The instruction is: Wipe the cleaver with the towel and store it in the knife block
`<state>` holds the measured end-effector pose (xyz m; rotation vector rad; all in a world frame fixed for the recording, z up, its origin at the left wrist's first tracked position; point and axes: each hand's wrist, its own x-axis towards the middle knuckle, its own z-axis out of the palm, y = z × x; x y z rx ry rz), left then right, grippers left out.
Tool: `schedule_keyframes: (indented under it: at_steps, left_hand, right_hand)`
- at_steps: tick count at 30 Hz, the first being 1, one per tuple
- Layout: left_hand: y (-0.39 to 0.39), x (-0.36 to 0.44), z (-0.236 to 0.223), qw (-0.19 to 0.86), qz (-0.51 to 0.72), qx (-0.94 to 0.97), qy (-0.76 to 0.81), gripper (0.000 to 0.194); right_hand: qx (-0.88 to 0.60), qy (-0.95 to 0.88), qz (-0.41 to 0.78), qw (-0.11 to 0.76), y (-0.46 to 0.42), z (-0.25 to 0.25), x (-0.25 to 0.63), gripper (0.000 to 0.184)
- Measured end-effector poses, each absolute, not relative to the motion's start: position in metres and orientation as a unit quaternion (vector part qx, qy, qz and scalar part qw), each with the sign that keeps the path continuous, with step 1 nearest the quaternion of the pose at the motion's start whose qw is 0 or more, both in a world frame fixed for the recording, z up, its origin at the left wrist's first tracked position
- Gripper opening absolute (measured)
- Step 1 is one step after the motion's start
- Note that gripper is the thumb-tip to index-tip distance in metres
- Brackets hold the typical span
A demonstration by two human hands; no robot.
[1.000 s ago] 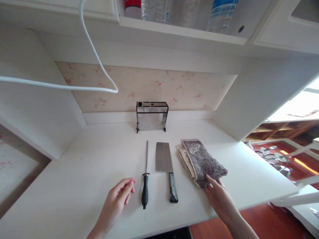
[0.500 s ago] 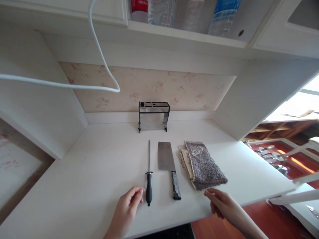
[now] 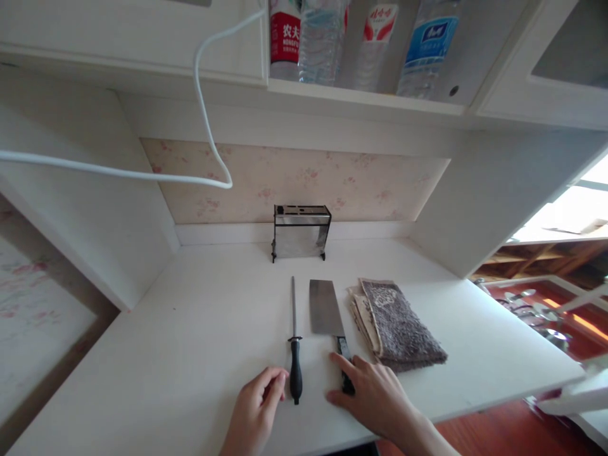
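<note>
A cleaver [image 3: 325,308] lies flat on the white counter, blade away from me, its black handle partly hidden under my right hand [image 3: 373,394]. The thumb and fingers of that hand are spread over and around the handle, not closed on it. To the cleaver's left lies a honing steel [image 3: 295,370] with a black grip and thin metal rod. My left hand [image 3: 263,396] rests just left of that grip, fingers curled closed with the thumb against them; I see nothing in it. A folded grey-brown towel [image 3: 401,326] lies right of the cleaver.
A knife rack [image 3: 301,233] with a black frame stands against the back wall. Overhead, a shelf [image 3: 365,100] holds several plastic bottles. A white cable [image 3: 204,104] hangs in front at upper left. The counter [image 3: 190,354] has side panels left and right.
My right hand has moved left from beside the towel to over the cleaver's handle, its fingers spreading. My left hand stays beside the honing steel. The view has tilted up slightly.
</note>
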<state>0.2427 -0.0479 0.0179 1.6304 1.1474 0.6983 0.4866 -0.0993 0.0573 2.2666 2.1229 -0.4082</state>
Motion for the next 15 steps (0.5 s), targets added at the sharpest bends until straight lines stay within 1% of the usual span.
schedule_keyframes:
  at_steps: [2,4,7,9,12,15]
  left_hand:
    - [-0.049,0.243,0.018,0.49,0.289,0.674,0.472,0.047]
    - [-0.05,0.243,0.018,0.49,0.292,0.671,0.474,0.046]
    - [-0.05,0.244,0.021,0.499,0.309,0.65,0.484,0.045]
    - [-0.05,0.245,0.022,0.513,0.319,0.629,0.49,0.048]
    - [-0.047,0.245,0.021,0.538,0.318,0.595,0.506,0.055]
    - [-0.044,0.247,0.015,0.55,0.321,0.573,0.516,0.061]
  right_hand:
    - [0.73,0.671,-0.132,-0.007,-0.101,0.053,0.485,0.039]
    - [0.733,0.664,-0.142,-0.04,-0.103,0.051,0.485,0.029]
    - [0.747,0.637,-0.152,-0.116,-0.108,0.053,0.484,0.029]
    - [0.765,0.604,-0.125,-0.187,-0.108,0.06,0.485,0.033]
    - [0.778,0.558,-0.02,-0.289,-0.099,0.078,0.493,0.032]
    - [0.804,0.491,0.07,-0.328,-0.079,0.101,0.508,0.036]
